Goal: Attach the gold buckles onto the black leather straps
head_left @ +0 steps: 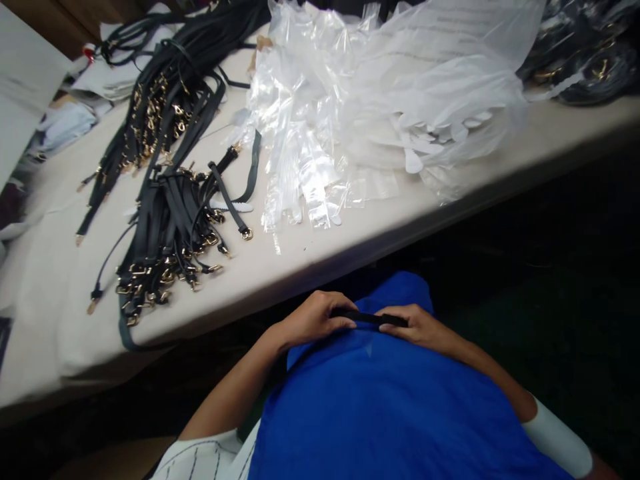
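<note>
A short length of black strap [369, 318] runs between my two hands, low over the blue cloth [390, 393] on my lap. My left hand [320, 319] is closed on its left end, thumb below and fingers above. The other end lies in the closed fingers of my right hand [413, 326]. Both hands are just off the table's front edge. Nearest on the table is a bundle of black straps with gold buckles [167, 227], up and to the left of my left hand.
On the beige table [280, 280], longer black straps with gold clasps [160, 107] lie at the back left. Clear plastic bags [310, 133] cover the middle, beside a larger bag with white tags [440, 127]. Wrapped dark items [595, 67] sit at the back right.
</note>
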